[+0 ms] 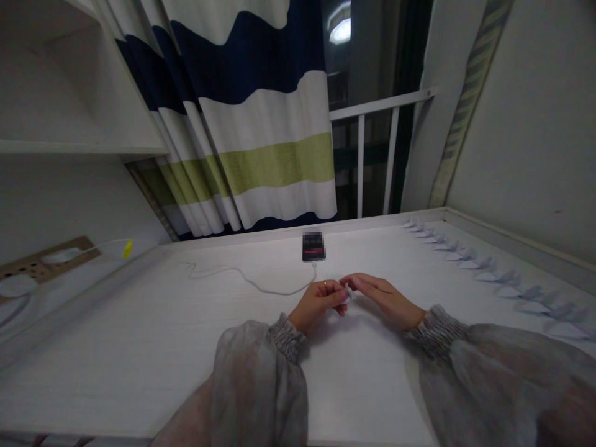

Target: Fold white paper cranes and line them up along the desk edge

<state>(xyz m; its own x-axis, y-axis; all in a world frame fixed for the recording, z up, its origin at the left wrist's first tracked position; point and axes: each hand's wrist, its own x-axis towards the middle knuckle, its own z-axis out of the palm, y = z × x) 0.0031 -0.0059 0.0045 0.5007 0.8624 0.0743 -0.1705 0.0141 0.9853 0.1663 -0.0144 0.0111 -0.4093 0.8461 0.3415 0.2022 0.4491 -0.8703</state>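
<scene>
Over the middle of the white desk, a small white folded paper (349, 294) sits between my two hands, mostly covered by fingers. My left hand (321, 301), with a ring on one finger, pinches it from the left between thumb and fingers. From the right, my right hand (379, 297) reaches in with its fingers together and bent, the fingertips closed at the paper's edge. Its thumb is largely hidden. Along the right side of the desk runs a row of several white folded-paper figures (487, 268), shaped like cranes.
A phone (313, 247) lies behind my hands, plugged into a white cable (261, 287) that trails left. The desk (139, 347) meets a striped curtain (274, 155) and a white window railing (382, 105) at the back. A wall socket strip (51, 261) is at left.
</scene>
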